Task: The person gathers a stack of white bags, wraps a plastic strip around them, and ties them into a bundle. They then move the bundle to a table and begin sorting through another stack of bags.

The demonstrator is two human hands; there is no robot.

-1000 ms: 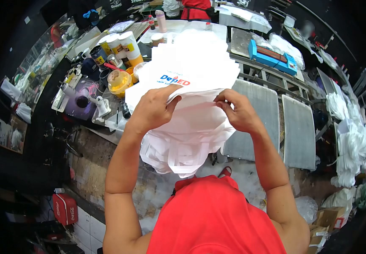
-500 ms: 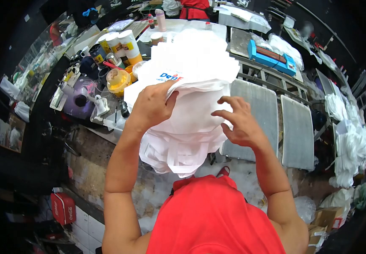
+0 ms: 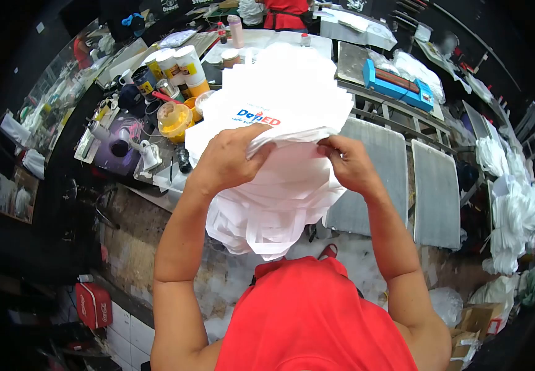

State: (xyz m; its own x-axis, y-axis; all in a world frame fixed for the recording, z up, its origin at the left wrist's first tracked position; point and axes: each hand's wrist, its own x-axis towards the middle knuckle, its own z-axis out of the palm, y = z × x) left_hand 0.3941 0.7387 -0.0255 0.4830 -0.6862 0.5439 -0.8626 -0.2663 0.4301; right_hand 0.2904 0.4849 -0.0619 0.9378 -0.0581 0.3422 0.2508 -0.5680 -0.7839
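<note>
A thick pile of white tote bags (image 3: 283, 93) lies in front of me, with blue and red "DepED" print on the top one. Loop handles hang over the near side of the pile. My left hand (image 3: 230, 157) is closed on the near edge of the upper bags, thumb underneath and fingers on top. At the right end of that same edge, my right hand (image 3: 349, 162) pinches the fabric between thumb and fingers. Between my hands the held edge is lifted a little off the bags below. How many layers are in my grip is hidden.
Paint tubs (image 3: 187, 65) and a yellow-stained container (image 3: 174, 120) stand left of the pile. Grey flat boards (image 3: 437, 191) lie to the right, with a blue machine (image 3: 397, 86) beyond. A person in red (image 3: 286, 15) stands at the far side. White bags (image 3: 515, 216) hang far right.
My right hand has moved from hovering open over the bags to pinching the right part of the edge. More of the print shows now. My left hand keeps its hold.
</note>
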